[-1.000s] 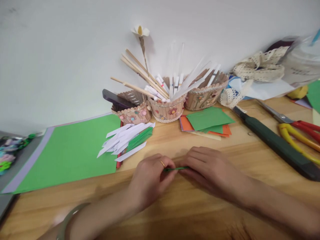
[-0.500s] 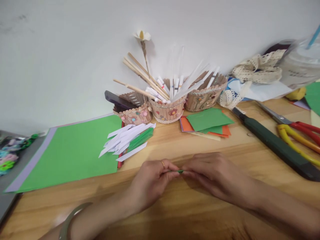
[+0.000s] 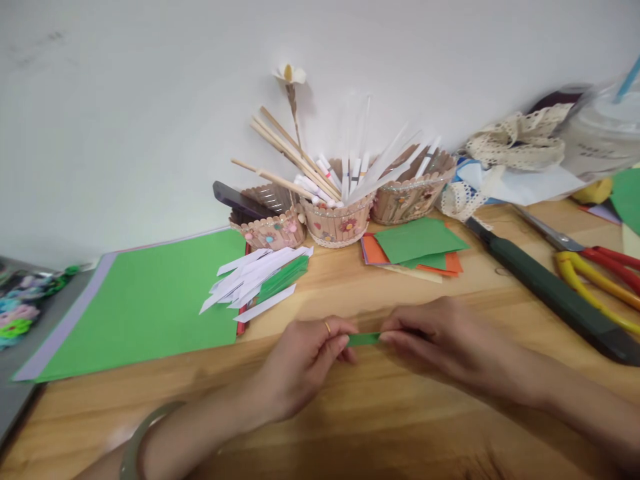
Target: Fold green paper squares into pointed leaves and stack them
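Observation:
A narrow green paper strip lies low over the wooden table, pinched at both ends. My left hand, with a ring on one finger, grips its left end. My right hand grips its right end, fingers pressed together. Most of the strip is hidden under my fingers. Just beyond my left hand lies a pile of white and green folded paper strips.
A large green sheet lies at the left. Three stick-built cups with sticks and paper rolls stand by the wall. Green and orange paper squares, a dark cutter, scissors and lace are at the right.
My hands have drawn slightly apart, so more of the green strip shows between them. The view has shifted a little.

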A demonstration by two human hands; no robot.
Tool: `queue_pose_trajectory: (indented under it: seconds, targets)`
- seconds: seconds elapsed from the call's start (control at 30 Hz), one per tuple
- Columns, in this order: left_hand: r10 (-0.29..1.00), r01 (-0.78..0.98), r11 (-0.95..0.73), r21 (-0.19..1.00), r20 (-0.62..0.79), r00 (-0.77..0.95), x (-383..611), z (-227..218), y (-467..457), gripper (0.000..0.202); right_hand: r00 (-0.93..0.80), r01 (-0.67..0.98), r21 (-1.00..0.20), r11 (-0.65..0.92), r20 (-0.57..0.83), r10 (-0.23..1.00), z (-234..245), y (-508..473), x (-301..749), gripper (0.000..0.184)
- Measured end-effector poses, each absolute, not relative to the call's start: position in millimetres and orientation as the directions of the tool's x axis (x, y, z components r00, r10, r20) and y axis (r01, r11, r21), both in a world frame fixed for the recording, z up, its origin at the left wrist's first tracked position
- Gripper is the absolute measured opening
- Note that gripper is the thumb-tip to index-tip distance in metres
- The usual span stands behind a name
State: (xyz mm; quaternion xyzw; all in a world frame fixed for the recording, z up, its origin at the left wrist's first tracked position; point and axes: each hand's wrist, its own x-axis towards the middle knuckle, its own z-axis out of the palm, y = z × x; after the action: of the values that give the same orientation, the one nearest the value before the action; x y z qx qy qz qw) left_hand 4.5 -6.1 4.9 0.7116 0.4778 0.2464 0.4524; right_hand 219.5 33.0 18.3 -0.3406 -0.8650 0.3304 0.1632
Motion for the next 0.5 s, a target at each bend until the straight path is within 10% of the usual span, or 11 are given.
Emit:
queue_pose_trajectory:
  seconds: [0.5]
  targets:
    - [0.830, 0.561, -0.467, 0.683, 0.118, 0.546, 0, -1, -4, 0.026, -0.833, 0.343, -0.772, 0.535, 0.013, 0.553, 18, 38, 225, 0.024]
